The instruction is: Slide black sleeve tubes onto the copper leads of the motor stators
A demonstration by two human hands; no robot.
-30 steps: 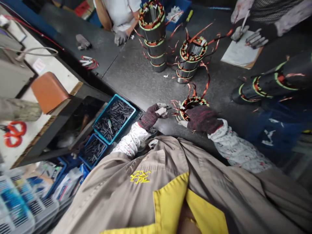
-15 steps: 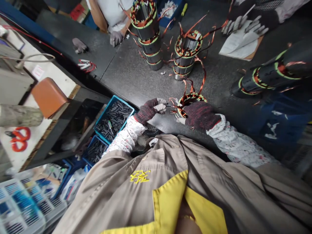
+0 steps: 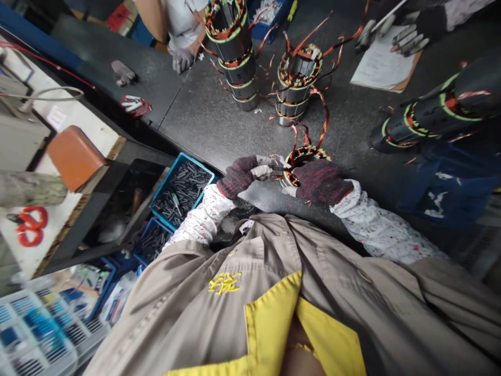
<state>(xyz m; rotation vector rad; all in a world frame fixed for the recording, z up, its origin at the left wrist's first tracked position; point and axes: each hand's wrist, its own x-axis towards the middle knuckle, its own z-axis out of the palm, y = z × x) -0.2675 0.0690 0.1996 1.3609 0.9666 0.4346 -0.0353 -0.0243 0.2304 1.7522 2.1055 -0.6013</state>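
Observation:
My left hand [image 3: 243,175], in a dark red-black knit glove with pale fingertips, is closed in a pinch. From its fingers a thin dark stick [image 3: 277,168] points at the near stator. This stator [image 3: 291,178] stands at the table's near edge, a ring with copper windings, yellow-green edging and copper leads rising from it. Gloved the same way, my right hand [image 3: 321,181] grips the stator's right and near side and covers much of it. White bits show at the winding by my left fingertips; their kind is unclear.
Two stacks of wound stators [image 3: 240,70] [image 3: 297,86] stand beyond my hands; another stack [image 3: 415,122] leans at right. At left sits a teal bin [image 3: 213,180] of dark strips. Across the table are one person's gloved hand [image 3: 182,60] and another's [image 3: 410,39], holding a pen over papers [image 3: 381,68].
My hands stay almost in place at the stator. The view has shifted slightly. Across the table, the person's gloved hands at the papers have moved apart, uncovering more of the sheet.

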